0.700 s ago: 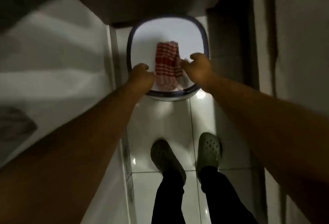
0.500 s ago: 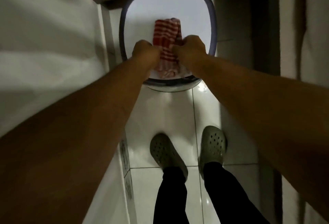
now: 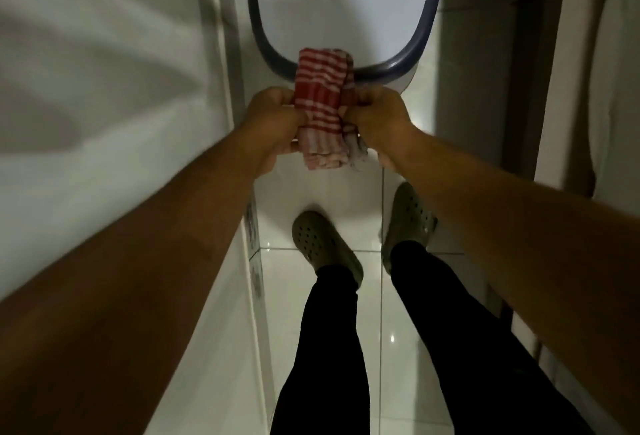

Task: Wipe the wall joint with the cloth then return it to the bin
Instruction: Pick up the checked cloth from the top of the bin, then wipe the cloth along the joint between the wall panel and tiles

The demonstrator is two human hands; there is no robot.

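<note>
A folded red-and-white striped cloth (image 3: 322, 105) hangs in the air over the near rim of the bin. My left hand (image 3: 273, 123) grips its left edge and my right hand (image 3: 379, 119) grips its right edge. The white bin (image 3: 381, 12) with a dark blue-grey rim stands on the floor ahead, and a dark handle hole shows in its far wall. The white tiled wall (image 3: 104, 88) runs along the left, and its vertical joint (image 3: 225, 54) lies just left of the bin.
My two feet in grey-green clogs (image 3: 322, 244) stand on glossy white floor tiles below the hands. A dark door frame (image 3: 526, 71) and a pale surface rise on the right, leaving a narrow strip of floor.
Both hands closed on the cloth inside the bin and lifted it up and toward me, out over the near rim. The view tipped down, so the bin sits higher in frame.
</note>
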